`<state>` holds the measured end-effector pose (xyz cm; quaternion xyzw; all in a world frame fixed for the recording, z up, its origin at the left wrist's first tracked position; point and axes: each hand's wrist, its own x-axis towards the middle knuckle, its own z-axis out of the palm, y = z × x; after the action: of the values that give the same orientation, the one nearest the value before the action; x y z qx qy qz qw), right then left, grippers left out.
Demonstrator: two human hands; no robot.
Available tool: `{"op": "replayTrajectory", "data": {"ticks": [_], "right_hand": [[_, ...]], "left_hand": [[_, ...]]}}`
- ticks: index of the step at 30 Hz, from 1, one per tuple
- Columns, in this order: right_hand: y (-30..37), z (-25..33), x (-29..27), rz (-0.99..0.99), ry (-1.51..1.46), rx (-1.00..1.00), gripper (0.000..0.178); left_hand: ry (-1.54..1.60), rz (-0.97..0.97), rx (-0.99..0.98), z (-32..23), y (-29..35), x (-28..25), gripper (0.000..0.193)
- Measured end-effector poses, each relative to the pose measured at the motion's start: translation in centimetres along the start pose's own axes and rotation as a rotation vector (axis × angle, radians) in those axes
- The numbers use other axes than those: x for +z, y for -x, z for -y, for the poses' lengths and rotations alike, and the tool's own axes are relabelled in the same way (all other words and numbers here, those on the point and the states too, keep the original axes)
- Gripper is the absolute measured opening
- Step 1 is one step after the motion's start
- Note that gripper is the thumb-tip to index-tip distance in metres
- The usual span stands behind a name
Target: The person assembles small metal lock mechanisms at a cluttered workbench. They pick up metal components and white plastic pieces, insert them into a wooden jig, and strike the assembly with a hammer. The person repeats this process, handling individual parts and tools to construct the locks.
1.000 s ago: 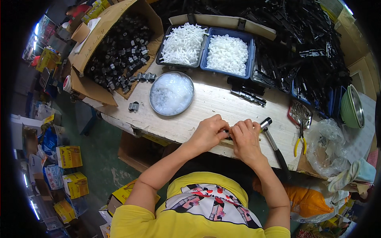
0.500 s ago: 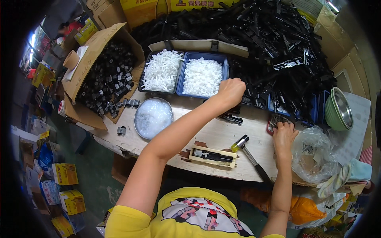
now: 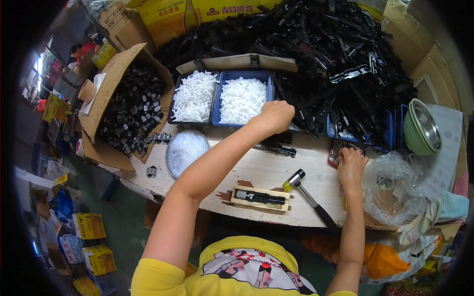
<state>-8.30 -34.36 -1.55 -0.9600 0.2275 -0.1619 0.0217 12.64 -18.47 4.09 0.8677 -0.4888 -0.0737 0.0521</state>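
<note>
My left hand is closed at the near edge of a heap of black parts, just right of a blue bin of short white pieces. Whatever its fingers hold is hidden. My right hand dips curled fingertips into a small red-sided container of small metal bits; what they pinch is not visible. In front, a wooden fixture cradles a black and silver part. To its right lies a hammer with a yellow and black head. Loose black parts rest below my left hand.
Left of the blue bin stand a bin of white sticks, a round dish of clear material and a carton of dark metal blocks. At right are stacked bowls, a plastic bag and cloth gloves.
The whole view has shifted slightly. My left hand has drawn a little toward me along the heap's edge. My right hand remains at the small container.
</note>
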Motion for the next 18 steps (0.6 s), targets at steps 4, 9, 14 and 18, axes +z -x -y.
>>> {"op": "replayTrajectory", "data": {"ticks": [4,9,14,18], "right_hand": [[0.2,-0.1,0.1,-0.028,-0.075,-0.009,0.008],[0.4,-0.1,0.0,-0.123,-0.128,-0.037,0.009],[0.4,-0.3,0.3,-0.182,-0.206,-0.045,0.010],[0.6,-0.3,0.2,-0.181,-0.215,-0.043,0.011]], "left_hand": [[0.014,0.060,0.084,0.2,0.2,-0.1,0.018],[0.122,0.001,0.099,1.2,0.1,0.4,0.018],[0.388,-0.099,0.060,1.9,0.3,-0.1,0.018],[0.040,0.001,0.163,0.3,0.7,-0.1,0.012]]}}
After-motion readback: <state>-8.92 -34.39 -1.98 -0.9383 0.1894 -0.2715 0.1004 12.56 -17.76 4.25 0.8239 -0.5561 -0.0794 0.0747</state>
